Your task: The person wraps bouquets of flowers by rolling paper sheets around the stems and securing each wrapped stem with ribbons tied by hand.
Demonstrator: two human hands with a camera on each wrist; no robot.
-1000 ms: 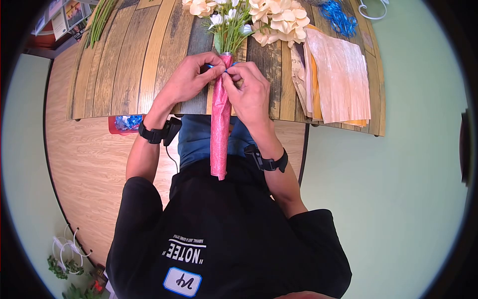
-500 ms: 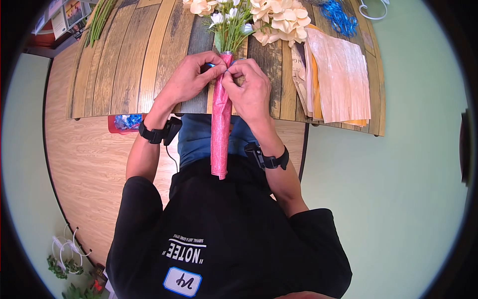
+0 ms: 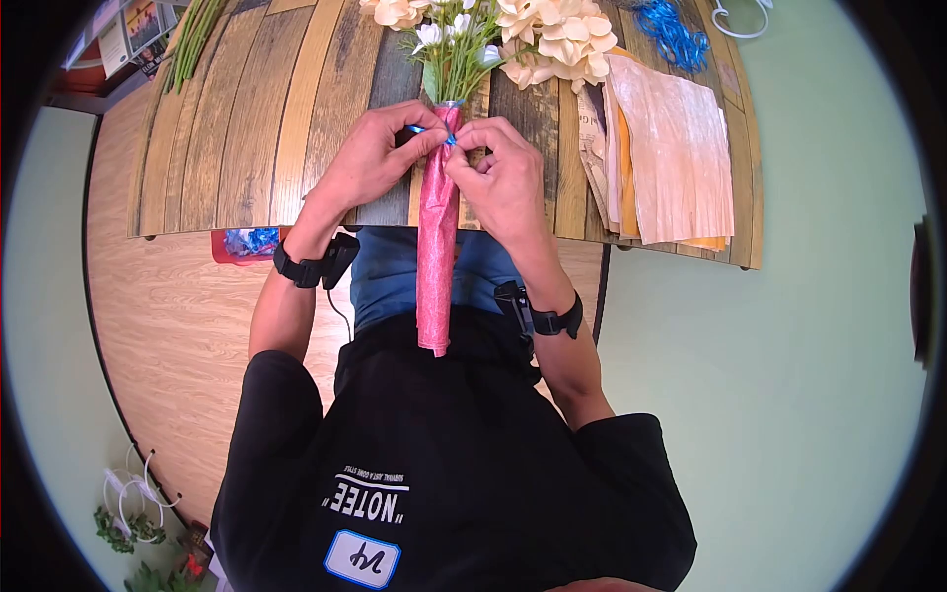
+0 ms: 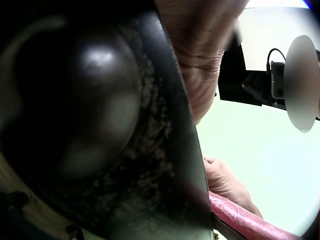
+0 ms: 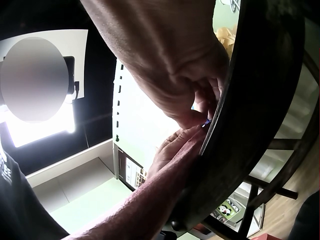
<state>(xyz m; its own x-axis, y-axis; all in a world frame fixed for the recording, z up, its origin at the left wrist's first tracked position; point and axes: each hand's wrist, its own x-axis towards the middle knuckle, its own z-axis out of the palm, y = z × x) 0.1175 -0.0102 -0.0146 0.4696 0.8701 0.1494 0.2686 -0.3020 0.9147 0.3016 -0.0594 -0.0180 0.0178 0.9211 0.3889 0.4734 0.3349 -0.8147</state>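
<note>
A long roll of pink wrapping paper (image 3: 435,266) encloses the stems of a bouquet with white flowers (image 3: 459,35) and large cream blooms (image 3: 557,39). It hangs past the table's near edge toward the person's lap. Around its upper part runs a blue ribbon (image 3: 451,140). My left hand (image 3: 380,153) pinches the ribbon at the left of the paper, thumb and forefinger together. From the right, my right hand (image 3: 505,183) pinches the ribbon by the knot. In the right wrist view, a bit of blue shows at the right fingertips; the table edge hides part of the hands.
To the right lies a stack of wrapping sheets (image 3: 676,148), with a tangle of blue ribbon (image 3: 673,37) behind it. Green stems (image 3: 199,44) lie at the table's far left. A red container (image 3: 247,245) with blue shreds shows below the table (image 3: 256,128) edge.
My right hand has shifted slightly right, away from the left hand, and its wrist has turned a little. More blue ribbon shows between the fingertips. The left hand stays in place.
</note>
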